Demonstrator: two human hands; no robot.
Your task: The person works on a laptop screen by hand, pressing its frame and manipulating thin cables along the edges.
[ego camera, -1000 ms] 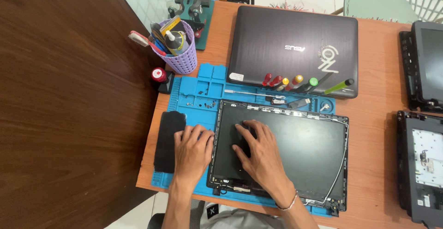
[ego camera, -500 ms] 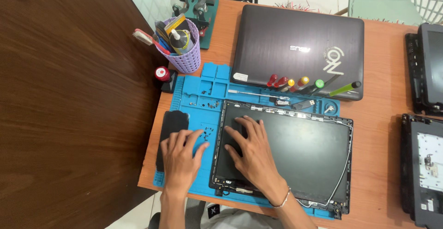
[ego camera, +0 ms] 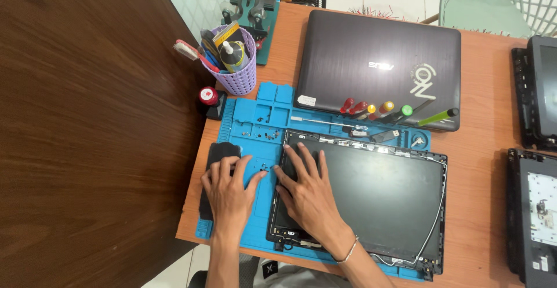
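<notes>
Keep the right hand spread flat on the black laptop screen panel, left hand splayed at nine o'clock on the blue silicone mat

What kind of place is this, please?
Probably a laptop repair bench. A bare screen panel lies on a blue repair mat, screwdrivers stand along the mat's far edge, and a closed laptop lies behind them.

Matt blue rubbery mat, glossy dark screen panel, smooth orange-brown wooden desk.
</notes>
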